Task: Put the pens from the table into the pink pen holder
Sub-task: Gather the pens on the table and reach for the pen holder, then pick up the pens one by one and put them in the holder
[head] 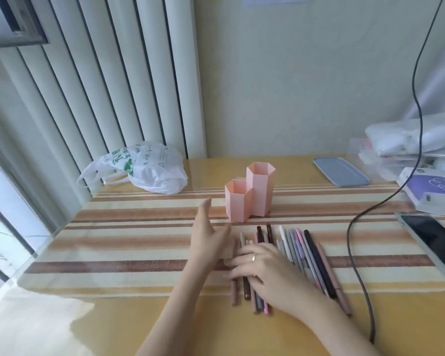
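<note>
One pink holder of two hexagonal cups stands on the table. Roughly fifteen pens lie before it. Right hand rests flat on them; left hand open, empty.
</note>
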`<state>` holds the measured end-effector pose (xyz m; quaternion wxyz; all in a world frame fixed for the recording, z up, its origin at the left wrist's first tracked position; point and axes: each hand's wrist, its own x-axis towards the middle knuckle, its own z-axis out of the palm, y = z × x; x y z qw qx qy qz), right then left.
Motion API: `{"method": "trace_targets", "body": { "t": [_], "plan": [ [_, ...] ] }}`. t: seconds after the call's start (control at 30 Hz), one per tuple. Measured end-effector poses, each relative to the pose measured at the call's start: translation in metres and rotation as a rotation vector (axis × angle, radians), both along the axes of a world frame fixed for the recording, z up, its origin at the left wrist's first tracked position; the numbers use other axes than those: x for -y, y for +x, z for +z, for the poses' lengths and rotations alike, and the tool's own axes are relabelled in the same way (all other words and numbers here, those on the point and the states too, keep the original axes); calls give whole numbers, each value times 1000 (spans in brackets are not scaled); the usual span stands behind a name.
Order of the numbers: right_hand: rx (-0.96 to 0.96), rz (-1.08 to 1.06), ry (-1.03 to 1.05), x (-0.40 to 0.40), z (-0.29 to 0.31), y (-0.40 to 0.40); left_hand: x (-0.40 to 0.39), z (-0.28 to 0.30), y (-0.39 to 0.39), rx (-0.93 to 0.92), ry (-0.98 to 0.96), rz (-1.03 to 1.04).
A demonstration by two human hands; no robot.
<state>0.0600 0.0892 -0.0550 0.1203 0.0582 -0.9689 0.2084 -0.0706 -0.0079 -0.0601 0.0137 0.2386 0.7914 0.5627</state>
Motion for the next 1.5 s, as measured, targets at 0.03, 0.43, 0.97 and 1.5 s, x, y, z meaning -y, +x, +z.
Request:
{"method": "trace_targets", "body": {
  "t": [0.03,0.43,0.97,1.5],
  "plan": [
    [49,14,-1,-1,0,-4,-5,4,-10,7,-30,-70],
    [115,117,-96,-8,8,-32,-46,-12,-43,40,122,-61],
    [-474,-182,-386,-4,-5,-21,12,-9,-5,-155,60,203],
    [-987,-187,-660,-2,13,-19,2,-13,6,-540,-137,166]
  ]
}}
